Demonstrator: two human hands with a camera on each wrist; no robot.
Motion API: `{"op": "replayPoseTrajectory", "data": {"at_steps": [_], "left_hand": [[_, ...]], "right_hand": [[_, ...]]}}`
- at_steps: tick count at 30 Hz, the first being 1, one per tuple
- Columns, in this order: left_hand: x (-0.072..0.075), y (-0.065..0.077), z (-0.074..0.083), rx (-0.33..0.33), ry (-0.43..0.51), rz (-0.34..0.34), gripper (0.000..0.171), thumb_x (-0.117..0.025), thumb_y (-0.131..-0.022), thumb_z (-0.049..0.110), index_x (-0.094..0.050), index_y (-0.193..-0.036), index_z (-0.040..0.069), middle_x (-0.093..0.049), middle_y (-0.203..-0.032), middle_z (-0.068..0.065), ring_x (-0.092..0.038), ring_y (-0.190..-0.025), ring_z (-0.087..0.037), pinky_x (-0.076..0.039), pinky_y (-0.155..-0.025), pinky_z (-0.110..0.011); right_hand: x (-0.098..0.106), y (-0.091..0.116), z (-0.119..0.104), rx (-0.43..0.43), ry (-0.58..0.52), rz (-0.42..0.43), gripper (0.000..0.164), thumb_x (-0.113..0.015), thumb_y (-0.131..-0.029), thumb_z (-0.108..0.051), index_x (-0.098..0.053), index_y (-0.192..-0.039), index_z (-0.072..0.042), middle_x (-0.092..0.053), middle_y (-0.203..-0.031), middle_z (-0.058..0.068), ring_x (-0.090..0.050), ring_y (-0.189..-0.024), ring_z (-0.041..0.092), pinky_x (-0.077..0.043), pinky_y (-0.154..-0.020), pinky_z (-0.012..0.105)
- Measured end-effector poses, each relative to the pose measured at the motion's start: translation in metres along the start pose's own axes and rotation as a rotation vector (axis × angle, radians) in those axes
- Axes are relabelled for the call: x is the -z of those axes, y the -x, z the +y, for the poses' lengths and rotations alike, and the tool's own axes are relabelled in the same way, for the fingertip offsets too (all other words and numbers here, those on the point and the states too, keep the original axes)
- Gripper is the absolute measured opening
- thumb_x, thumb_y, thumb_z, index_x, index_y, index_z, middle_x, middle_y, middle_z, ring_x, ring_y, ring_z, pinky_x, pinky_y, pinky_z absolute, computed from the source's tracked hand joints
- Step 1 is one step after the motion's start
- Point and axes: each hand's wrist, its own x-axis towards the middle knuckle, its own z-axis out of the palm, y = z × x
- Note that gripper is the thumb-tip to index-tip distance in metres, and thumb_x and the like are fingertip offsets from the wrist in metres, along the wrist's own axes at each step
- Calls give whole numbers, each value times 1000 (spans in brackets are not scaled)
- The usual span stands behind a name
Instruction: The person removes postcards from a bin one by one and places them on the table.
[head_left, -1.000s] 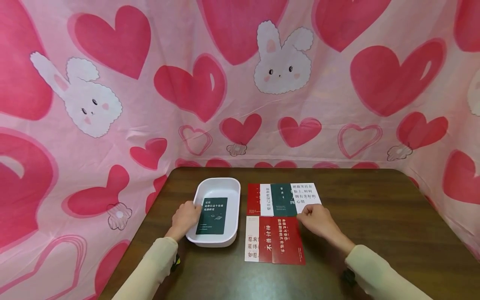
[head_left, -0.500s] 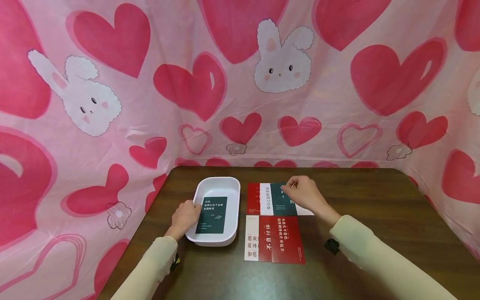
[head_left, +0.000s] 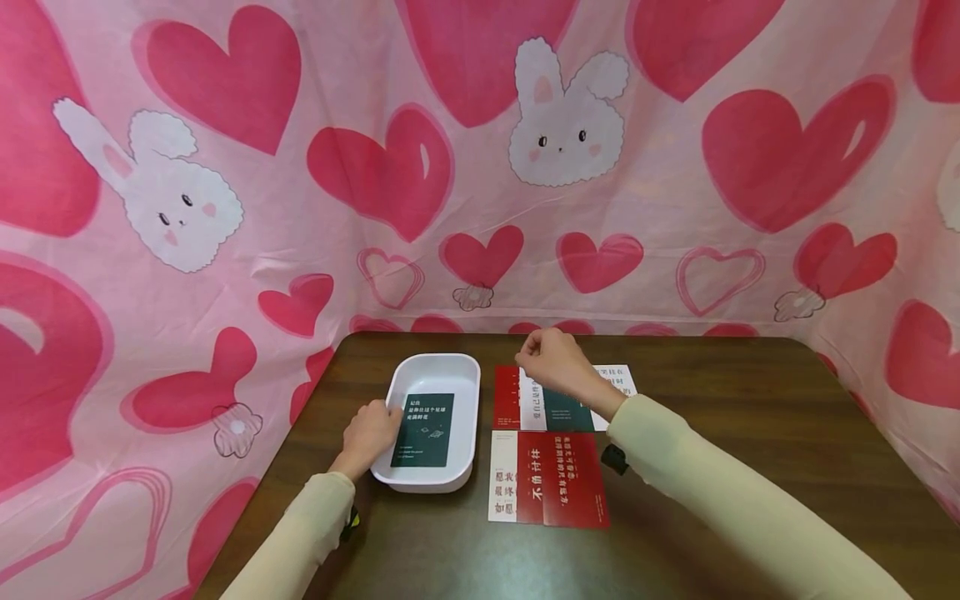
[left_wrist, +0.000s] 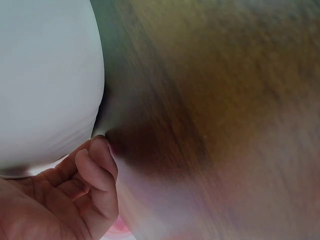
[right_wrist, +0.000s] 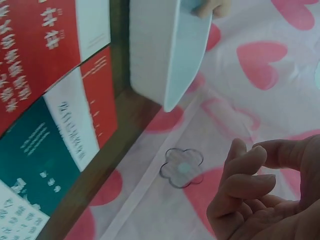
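My left hand [head_left: 371, 437] grips the left side of a white plastic tray [head_left: 467, 408]; in the left wrist view its fingers [left_wrist: 97, 165] curl against the tray's outer wall. A dark green printed card [head_left: 422, 431] lies flat in the tray. My right hand [head_left: 558, 362] hovers over the upper row of cards. Its fingers bend loosely with nothing between them, as the right wrist view shows. That row overlaps: a red card [head_left: 506, 398], a white card [head_left: 532, 407], a green card [head_left: 567, 410] and another white card [head_left: 622, 380], partly hidden by the hand.
Below that row lie a white card [head_left: 502, 492], a red card [head_left: 531, 479] and a larger-showing red card [head_left: 581, 483], overlapping. Everything rests on a brown wooden table [head_left: 750, 417]. A pink cloth [head_left: 480, 200] with hearts and rabbits hangs around the table's back and sides.
My right hand has moved left, from the right end of the upper row across the cards and up to its far edge. The left hand and tray stay put.
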Motion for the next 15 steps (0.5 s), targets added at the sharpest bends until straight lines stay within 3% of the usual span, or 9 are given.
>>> {"op": "replayPoseTrajectory", "data": {"at_steps": [8,15], "left_hand": [[1,0,2,1,1,1,34,-55,-105,22,-68,-108,-9,-62,-78,-13,-61,-71,-29,-52,-63,-43],[1,1,2,8,-16,5,34,-55,-104,23,-68,-102,-8,-62,-79,-14,-62,-72,-30,-53,-66,-47]], "right_hand": [[-15,-14,-30,22,37,-36,12,-66,-97,-15,-71,-94,-4,-66,-77,6,-60,-69,22,-52,-63,34],[-40,-23,-44,-28,8,-142,18,-67,-99,-18,-67,-107,-2,-66,-83,7,-65,-71,25,-54,-62,33]]}}
